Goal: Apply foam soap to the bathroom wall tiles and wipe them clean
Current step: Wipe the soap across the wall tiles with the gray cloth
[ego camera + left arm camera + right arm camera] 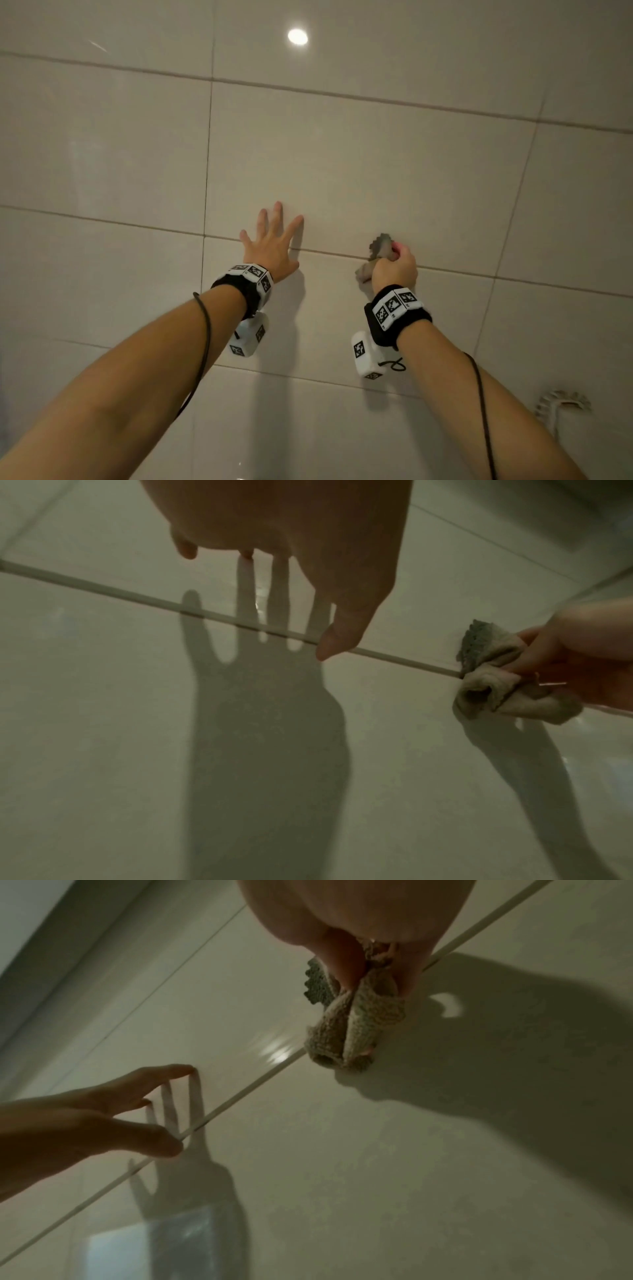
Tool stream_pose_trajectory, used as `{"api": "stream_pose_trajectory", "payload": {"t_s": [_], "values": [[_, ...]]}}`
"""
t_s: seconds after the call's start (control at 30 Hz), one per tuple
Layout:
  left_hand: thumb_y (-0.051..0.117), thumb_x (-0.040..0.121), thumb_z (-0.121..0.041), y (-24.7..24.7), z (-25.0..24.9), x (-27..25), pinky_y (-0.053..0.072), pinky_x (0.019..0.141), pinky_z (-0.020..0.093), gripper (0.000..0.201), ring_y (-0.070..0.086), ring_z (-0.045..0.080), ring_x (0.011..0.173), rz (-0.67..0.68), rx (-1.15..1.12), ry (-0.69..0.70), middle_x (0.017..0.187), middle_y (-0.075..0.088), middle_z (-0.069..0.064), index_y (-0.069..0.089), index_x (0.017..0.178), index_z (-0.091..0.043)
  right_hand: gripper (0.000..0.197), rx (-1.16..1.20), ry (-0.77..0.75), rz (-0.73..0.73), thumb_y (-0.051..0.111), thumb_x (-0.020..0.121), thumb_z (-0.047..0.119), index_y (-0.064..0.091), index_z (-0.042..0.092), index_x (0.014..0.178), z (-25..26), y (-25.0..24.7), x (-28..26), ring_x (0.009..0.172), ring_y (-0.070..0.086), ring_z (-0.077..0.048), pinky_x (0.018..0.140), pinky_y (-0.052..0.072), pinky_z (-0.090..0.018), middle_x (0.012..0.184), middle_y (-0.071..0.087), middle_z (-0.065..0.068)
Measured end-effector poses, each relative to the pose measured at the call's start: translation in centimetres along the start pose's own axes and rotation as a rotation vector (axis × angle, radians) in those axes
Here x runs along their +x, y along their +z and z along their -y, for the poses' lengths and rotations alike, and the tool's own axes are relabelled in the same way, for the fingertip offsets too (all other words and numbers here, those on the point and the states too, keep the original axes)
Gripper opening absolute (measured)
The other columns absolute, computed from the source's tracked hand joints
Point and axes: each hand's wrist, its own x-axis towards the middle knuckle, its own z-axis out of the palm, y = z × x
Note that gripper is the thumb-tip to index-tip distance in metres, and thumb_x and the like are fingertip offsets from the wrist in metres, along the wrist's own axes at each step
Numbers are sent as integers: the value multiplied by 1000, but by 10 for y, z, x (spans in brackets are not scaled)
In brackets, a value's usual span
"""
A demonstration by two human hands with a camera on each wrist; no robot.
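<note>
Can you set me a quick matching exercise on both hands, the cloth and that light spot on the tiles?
Column one:
1. left hand
2. right hand
3. cloth
4. light spot

Column two:
A. bunched, pressed on the grout line
B. fingers spread, fingertips on the wall tiles
C. reflected high on the wall
D. curled round the cloth

Pairs: 1-B, 2-D, 3-A, 4-C

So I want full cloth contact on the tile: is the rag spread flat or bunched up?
Bunched up. The rag is crumpled into folds, gripped by the right hand against the wall tile.
</note>
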Motion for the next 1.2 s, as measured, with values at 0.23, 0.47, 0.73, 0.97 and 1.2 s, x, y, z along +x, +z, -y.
{"api": "stream_pose_trajectory", "payload": {"t_s": [0.23,0.47,0.73,0.97,1.2], "values": [[45,98,-43,-15,43,-27,27,108,74,63,0,39,152,-33,-153,-191,167,-9,11,16,153,-49,52,69,-13,246,44,77,-3,64,25,117,34,73,-58,106,62,-23,97,50,-37,116,66,0],[58,92,-44,-46,75,-60,32,107,64,60,24,35,144,-107,-403,-347,158,25,14,35,148,-45,54,346,85,335,39,83,-11,67,17,121,65,88,-89,101,63,-22,90,51,-29,107,68,-4],[65,89,-35,-59,65,-103,39,109,44,55,44,28,132,-209,-845,-336,141,48,10,48,141,-41,53,417,32,355,51,80,-17,66,23,112,59,47,-99,109,64,-25,98,51,-35,109,68,-4],[66,88,-38,-60,35,-147,50,97,40,45,60,20,108,-185,-1063,-333,124,60,-1,57,132,-40,46,402,-38,337,53,83,-12,67,18,115,45,-7,-142,103,63,-16,90,50,-22,110,68,-1],[67,88,-36,-43,-20,-183,50,97,39,43,58,18,108,-82,-1198,-282,125,59,-1,59,130,-40,47,260,19,280,53,82,-11,66,25,109,7,-72,-167,101,66,-16,95,53,-29,106,70,1]]}}
